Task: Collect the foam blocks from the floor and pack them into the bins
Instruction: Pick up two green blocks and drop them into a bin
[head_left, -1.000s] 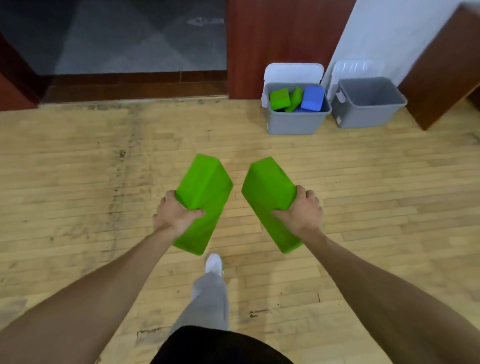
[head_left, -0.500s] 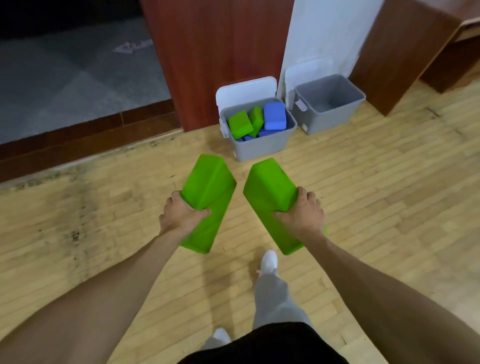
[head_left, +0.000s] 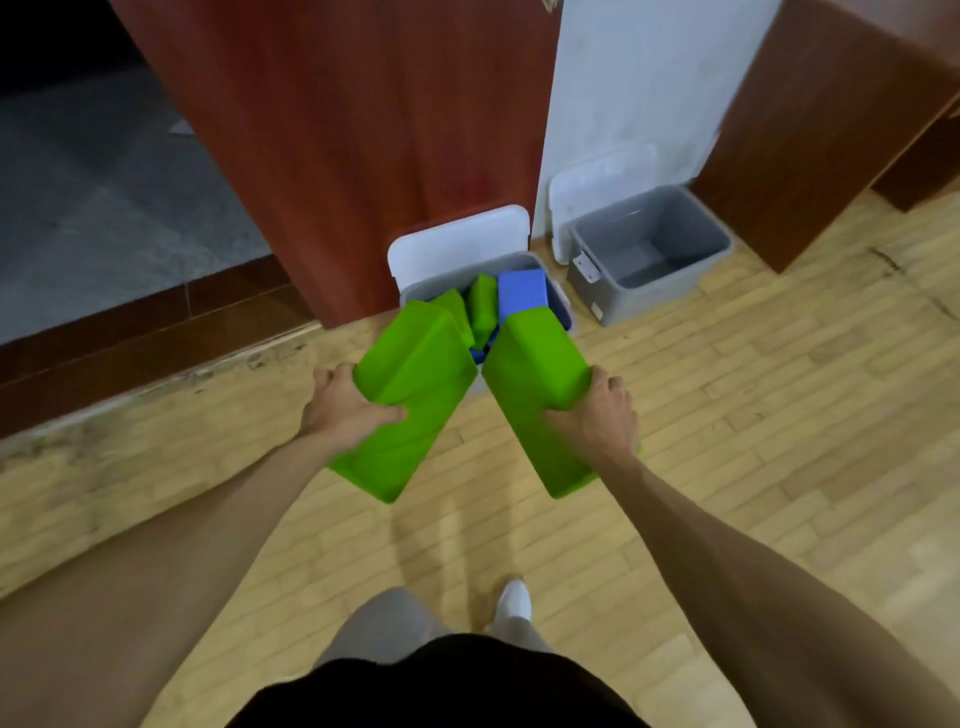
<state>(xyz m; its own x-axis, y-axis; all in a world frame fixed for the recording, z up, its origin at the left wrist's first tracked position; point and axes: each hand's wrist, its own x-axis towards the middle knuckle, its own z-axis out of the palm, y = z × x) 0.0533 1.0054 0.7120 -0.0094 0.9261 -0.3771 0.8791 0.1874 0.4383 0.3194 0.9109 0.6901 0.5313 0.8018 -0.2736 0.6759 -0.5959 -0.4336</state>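
Observation:
My left hand (head_left: 343, 410) grips a green foam block (head_left: 410, 379) held tilted in the air. My right hand (head_left: 597, 415) grips a second green foam block (head_left: 535, 374), also tilted. Both blocks hang just in front of a grey bin (head_left: 421, 288) that holds green blocks (head_left: 483, 304) and a blue block (head_left: 522, 291); the held blocks hide its front wall. An empty grey bin (head_left: 670, 280) stands on the floor to its right.
White lids (head_left: 457, 239) lean behind both bins against a red-brown door panel (head_left: 363, 130) and a white wall (head_left: 649, 78). Brown furniture (head_left: 831, 145) stands at the right. A dark step (head_left: 130, 332) borders the wooden floor (head_left: 779, 415) at the left.
I have walked closer to the bins. Both held green blocks now overlap the front of the filled bin, and the bins appear larger and nearer.

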